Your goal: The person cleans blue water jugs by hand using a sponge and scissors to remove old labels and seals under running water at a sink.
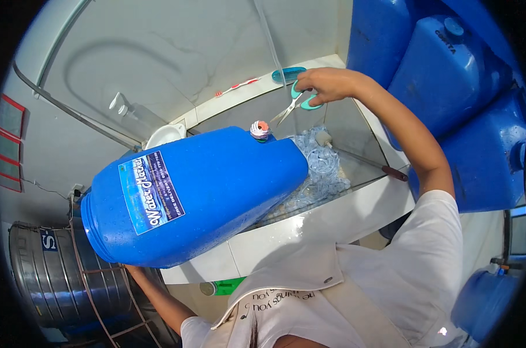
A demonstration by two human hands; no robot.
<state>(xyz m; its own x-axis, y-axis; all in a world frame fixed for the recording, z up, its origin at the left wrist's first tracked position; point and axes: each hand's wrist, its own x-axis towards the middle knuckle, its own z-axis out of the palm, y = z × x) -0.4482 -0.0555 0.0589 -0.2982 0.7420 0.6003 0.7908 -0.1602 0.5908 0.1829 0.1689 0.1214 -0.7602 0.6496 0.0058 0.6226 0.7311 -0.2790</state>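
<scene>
A large blue plastic water jug [193, 191] lies on its side across a tiled basin [354, 130]. Its spout [260, 130] points up, wrapped in white material with an orange-pink centre. My right hand [328, 87] holds scissors [293, 104] by their mint-green handles. The scissor blades are parted, their tips just right of the spout. My left forearm [160, 293] reaches to the jug's wide ringed end [98, 228]. That end covers most of my left hand [131, 268], so its fingers are hidden. Pale blue plastic strips [319, 161] lie heaped in the basin beside the jug.
A brush's brown handle [394, 173] rests over the basin's right rim. A teal oval object [288, 75] and a red-and-white stick [237, 87] lie on the back ledge. Blue containers [445, 74] crowd the right; a steel tank [41, 278] stands left. A clear tube [269, 39] hangs above.
</scene>
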